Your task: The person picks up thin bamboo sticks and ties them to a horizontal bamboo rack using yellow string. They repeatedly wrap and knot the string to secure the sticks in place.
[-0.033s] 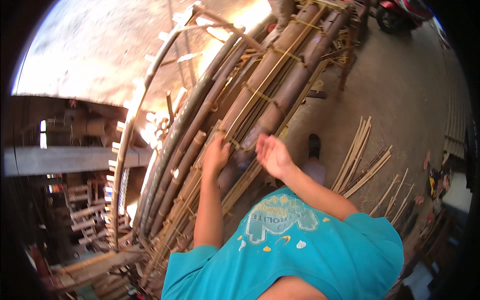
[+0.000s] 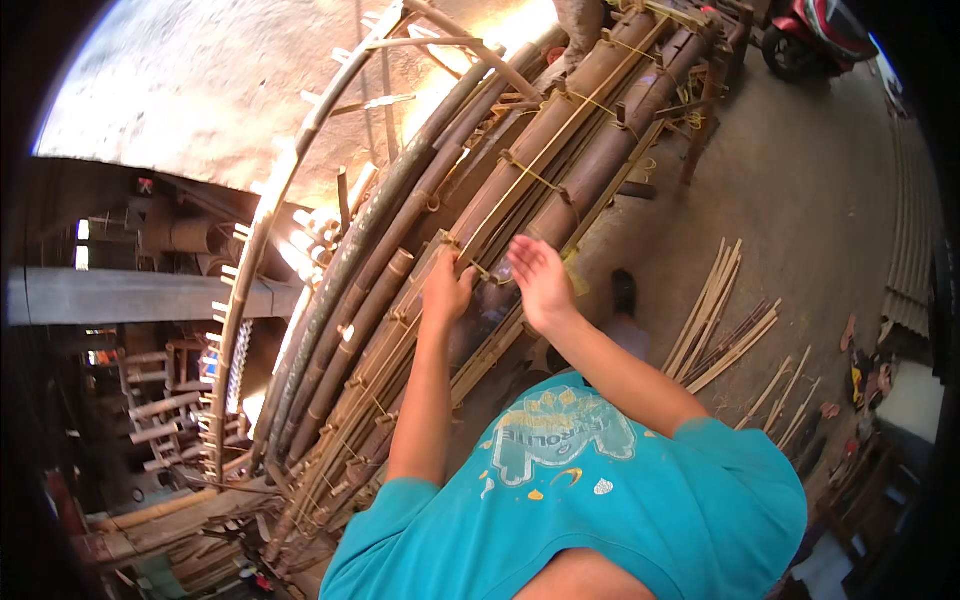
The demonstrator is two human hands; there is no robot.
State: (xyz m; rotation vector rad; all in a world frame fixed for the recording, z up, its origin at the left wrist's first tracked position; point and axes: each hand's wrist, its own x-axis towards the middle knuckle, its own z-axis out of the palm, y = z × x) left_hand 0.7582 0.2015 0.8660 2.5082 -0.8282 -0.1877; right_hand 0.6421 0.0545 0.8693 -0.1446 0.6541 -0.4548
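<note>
A long bundle of brown bamboo poles, bound crosswise by thin yellow ties, slants from lower left to upper right in front of me. My left hand is closed at the bundle's left pole, beside a yellow strip that runs out past the thumb; the fingertips are partly hidden. Just to its right, my right hand is raised over the right pole, its fingers together and loosely stretched. I see nothing held in it. The strip passes close to its palm side.
Further bamboo poles lie along the left, beside a curved frame with short pegs. Split bamboo strips are on the floor at right. A red motorbike stands far right. A wooden leg rises near the bundle's far end.
My right hand has risen slightly and its fingers have straightened. My left hand has shifted a little up and right, staying at the same pole. The view has tilted slightly.
</note>
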